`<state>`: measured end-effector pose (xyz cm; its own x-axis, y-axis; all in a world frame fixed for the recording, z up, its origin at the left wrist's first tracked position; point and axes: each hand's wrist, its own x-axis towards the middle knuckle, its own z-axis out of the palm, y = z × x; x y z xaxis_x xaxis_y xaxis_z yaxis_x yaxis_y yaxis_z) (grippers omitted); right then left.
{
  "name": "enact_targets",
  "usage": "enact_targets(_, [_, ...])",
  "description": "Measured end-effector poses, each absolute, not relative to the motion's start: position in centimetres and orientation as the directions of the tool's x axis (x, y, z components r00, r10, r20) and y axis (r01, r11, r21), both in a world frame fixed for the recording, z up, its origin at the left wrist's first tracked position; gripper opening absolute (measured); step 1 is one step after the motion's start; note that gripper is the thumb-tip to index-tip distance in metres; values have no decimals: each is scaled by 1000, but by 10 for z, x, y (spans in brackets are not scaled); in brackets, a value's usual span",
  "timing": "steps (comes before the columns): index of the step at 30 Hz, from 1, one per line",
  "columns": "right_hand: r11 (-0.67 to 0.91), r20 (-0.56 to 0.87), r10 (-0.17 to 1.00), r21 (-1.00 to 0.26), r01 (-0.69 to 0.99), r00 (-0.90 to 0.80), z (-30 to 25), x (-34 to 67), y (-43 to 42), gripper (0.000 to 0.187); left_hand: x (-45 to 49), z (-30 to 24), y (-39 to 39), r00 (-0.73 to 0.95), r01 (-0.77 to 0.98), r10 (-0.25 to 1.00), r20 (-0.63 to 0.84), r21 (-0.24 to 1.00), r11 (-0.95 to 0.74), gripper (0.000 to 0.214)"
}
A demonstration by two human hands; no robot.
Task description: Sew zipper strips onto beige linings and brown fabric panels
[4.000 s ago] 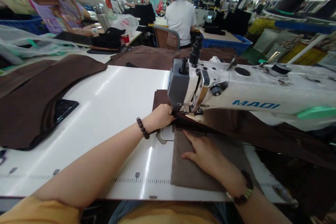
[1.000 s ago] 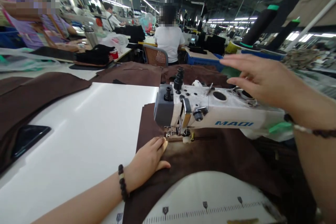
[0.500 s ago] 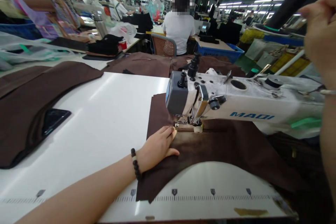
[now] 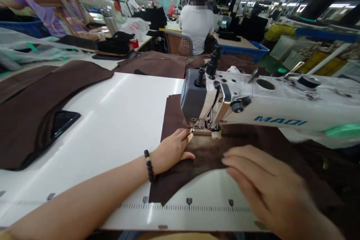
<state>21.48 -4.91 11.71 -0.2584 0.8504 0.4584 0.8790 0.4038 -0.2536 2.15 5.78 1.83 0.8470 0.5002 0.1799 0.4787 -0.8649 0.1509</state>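
My left hand [image 4: 172, 150] lies flat on a dark brown fabric panel [image 4: 206, 153], its fingertips just in front of the presser foot [image 4: 216, 134] of a white MAQI sewing machine [image 4: 270, 99]. A stitched line runs back from the foot along the cloth. My right hand [image 4: 266, 183], blurred by motion, is spread open over the panel's front right part, touching the cloth or just above it. The panel lies partly under the machine arm and hangs past the front edge of the white sewing table [image 4: 112, 120].
A printed ruler scale [image 4: 182, 207] runs along the table's front edge. Another brown panel [image 4: 36, 120] with a black piece lies at left. More brown cloth lies behind the machine. A seated co-worker [image 4: 197, 26] in a white shirt and a blue crate [image 4: 246, 50] stand beyond.
My right hand has come down from the upper right, past the machine, to the panel's front right. My left hand stays on the cloth, and the view has shifted slightly.
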Motion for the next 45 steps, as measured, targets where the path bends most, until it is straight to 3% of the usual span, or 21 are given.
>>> enact_targets(3, [304, 366, 905, -201, 931, -217, 60, 194, -33, 27, 22, 21, 58, 855, 467, 489, 172, 154, -871, 63])
enact_targets(8, [256, 161, 964, -336, 906, -213, 12, 196, -1, 37, 21, 21, 59, 850, 458, 496, 177, 215, -862, 59])
enact_targets(24, [277, 156, 961, -460, 844, -230, 7, 206, -1, 37, 22, 17, 60, 834, 474, 519, 188, 240, -847, 62])
enact_targets(40, [307, 186, 951, -463, 832, -247, 8, 209, 1, 37, 22, 15, 60, 840, 477, 506, 196, 178, -861, 64])
enact_targets(45, [342, 178, 939, -412, 845, -293, 11, 207, 1, 36, 21, 17, 61, 846, 470, 502, 177, 196, -861, 62])
